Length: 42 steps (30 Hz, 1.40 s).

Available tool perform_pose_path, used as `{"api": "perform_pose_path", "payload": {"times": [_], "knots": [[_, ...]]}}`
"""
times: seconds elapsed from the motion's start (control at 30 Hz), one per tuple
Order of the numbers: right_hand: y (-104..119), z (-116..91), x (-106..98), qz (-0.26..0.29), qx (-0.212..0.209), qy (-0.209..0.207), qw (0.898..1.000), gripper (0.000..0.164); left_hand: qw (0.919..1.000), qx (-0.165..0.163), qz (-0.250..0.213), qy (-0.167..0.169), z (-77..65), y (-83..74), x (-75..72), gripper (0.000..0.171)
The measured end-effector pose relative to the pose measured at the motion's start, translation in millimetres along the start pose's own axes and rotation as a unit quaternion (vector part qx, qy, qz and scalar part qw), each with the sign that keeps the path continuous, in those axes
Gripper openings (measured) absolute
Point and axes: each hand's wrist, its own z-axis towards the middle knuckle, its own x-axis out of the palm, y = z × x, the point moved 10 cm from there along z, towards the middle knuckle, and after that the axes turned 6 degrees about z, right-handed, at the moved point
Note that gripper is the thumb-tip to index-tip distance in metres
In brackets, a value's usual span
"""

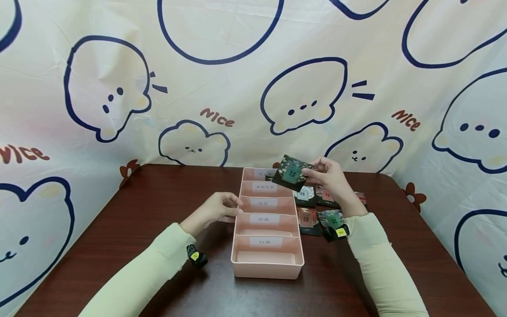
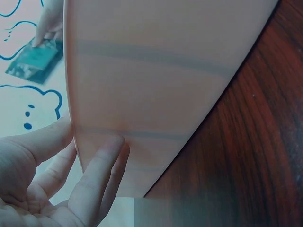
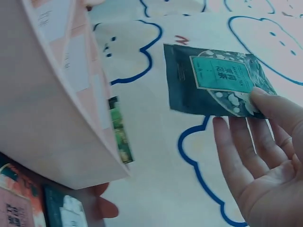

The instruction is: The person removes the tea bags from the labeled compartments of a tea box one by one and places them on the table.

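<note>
Cartoon-print backdrop (image 1: 241, 88) around a dark wooden tabletop (image 1: 166, 189).
Cream sheeting covers back, left and right sides, running past the top of the head view; light creases, faint pinkish and bluish tints in places. Print: big navy outlines of rounded characters, dot eyes, some pale yellow patches, short navy dashes (image 1: 363, 96), reddish-brown "Nice" lettering (image 1: 217, 118), brown-red flowers (image 1: 415, 197) low down near the tabletop's far corners. Tabletop reddish-brown, streaky grain, rounded far corners, far edge close to the sheeting. Soft glare (image 1: 214, 290) on near part, some shadows; light source out of view.
</note>
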Motion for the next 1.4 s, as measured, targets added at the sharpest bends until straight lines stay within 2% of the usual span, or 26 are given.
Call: {"api": "perform_pose_path", "payload": {"times": [0.23, 0.43, 0.63, 0.8, 1.1, 1.23, 1.4], "knots": [[21, -16, -16, 0.022, -0.028, -0.038, 0.999, 0.021, 1.0, 0.0, -0.002, -0.002, -1.2, -1.5, -0.3, 0.029], [30, -31, -26, 0.019, -0.063, -0.032, 0.997, 0.031, 1.0, -0.003, -0.005, -0.006, -2.1, -2.1, -0.5, 0.028], [26, -48, -38, -0.005, -0.054, -0.044, 0.998, 0.032, 1.0, 0.0, -0.002, -0.002, -1.8, -2.1, -0.6, 0.03], [17, -61, -46, -0.009, -0.039, -0.056, 0.998, 0.029, 1.0, 0.001, -0.007, 0.0, -0.6, -1.3, -0.4, 0.029], [-15, -81, -49, -0.091, 0.016, -0.054, 0.994, 0.035, 0.9999, 0.0, -0.011, -0.005, 0.2, -1.5, -0.1, 0.027], [-36, -87, -52, -0.107, 0.052, -0.043, 0.992, 0.036, 0.9999, -0.004, -0.008, -0.01, 1.0, -0.6, 0.0, 0.026], [-62, -94, -48, -0.098, 0.098, -0.012, 0.99, 0.039, 0.9999, -0.007, -0.006, -0.014, 1.4, 0.4, -0.1, 0.026]]}}
